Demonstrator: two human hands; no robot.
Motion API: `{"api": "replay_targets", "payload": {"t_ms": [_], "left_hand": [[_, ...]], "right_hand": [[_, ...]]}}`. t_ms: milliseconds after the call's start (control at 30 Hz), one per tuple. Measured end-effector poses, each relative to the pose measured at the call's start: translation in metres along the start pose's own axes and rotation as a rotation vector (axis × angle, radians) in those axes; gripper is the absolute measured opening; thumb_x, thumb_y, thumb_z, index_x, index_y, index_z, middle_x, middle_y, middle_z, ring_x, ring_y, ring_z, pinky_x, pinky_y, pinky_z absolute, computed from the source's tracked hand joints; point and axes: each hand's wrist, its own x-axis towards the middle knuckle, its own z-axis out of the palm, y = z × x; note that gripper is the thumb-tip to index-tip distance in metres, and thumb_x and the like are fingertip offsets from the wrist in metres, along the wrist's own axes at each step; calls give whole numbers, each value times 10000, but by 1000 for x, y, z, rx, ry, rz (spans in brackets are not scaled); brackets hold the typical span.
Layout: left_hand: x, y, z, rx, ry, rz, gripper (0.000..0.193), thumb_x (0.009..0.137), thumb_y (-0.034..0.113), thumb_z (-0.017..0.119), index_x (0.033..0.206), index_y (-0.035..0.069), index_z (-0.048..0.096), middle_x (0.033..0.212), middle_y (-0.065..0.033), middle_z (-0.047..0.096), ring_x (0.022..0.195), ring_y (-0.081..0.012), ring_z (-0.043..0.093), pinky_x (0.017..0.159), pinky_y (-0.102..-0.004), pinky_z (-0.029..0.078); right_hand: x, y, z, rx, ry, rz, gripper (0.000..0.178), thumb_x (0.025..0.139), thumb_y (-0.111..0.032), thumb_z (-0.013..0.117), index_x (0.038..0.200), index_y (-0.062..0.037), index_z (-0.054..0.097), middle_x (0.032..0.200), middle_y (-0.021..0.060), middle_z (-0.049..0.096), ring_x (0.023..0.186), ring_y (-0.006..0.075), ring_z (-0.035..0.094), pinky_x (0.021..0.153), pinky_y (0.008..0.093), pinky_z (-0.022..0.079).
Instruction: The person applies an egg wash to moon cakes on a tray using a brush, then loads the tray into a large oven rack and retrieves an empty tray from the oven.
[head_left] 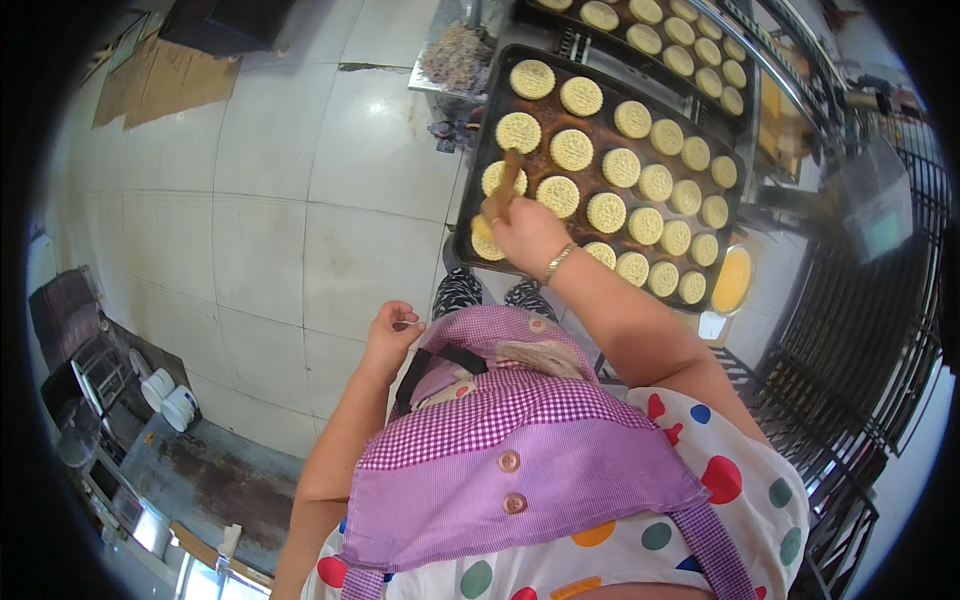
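Note:
My right hand (532,236) is closed round a brush (510,172) with a brown wooden-looking handle, partly blurred. It is over the left near part of a dark baking tray (467,225). Rows of round, pale yellow mooncakes (557,198) with fluted edges and pressed patterns lie on the tray. The brush is over the mooncakes in the left column, and my hand hides part of that area. My left hand (388,338) hangs over the floor beside my apron, its fingers loosely bent with a gap at the thumb, and no held thing shows.
A second tray of mooncakes (679,60) stands beyond the first. A bowl of yellow liquid (733,280) is at the tray's right end. Dark metal racks (850,340) fill the right side. White buckets (179,408) stand at the lower left, and flattened cardboard (170,85) lies at the upper left.

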Motion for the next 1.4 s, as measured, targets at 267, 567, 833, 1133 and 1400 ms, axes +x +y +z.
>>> {"api": "replay_targets", "payload": {"t_ms": [267,567,833,1133,1400], "left_hand": [[0,-36,-18,-105,100,-53,322,749,8,663,1025,54,504,900,-20,551,847,-124,518,769,-254,433],[2,-12,2,-129,64,-61,325,752,8,666,1032,46,506,920,-24,547,847,-123,513,776,-250,428],[13,-4,24,-81,21,-47,323,752,-35,652,1027,43,501,902,-21,538,850,-127,516,772,-250,446],[14,23,81,42,-109,-48,338,733,-37,654,1021,43,495,898,-26,538,825,-125,507,747,-254,438],[16,26,128,186,-141,-38,339,734,-42,643,1023,43,487,910,-37,538,825,-127,510,739,-252,444]], "right_hand": [[71,4,-17,-178,19,-52,396,892,-368,425,1040,-24,555,794,237,627,776,419,605,706,484,488],[155,20,-99,-318,294,-175,336,877,-363,487,1060,-85,534,817,194,649,797,363,628,685,436,514],[-14,28,-28,244,35,-189,402,885,-394,482,969,-24,614,780,200,645,732,357,629,701,455,491],[27,139,-87,-116,252,73,238,841,-287,555,945,-101,662,765,175,637,744,350,617,682,435,495],[-80,208,-102,195,180,398,387,842,-363,586,903,14,647,797,225,641,767,328,638,669,408,496]]}}
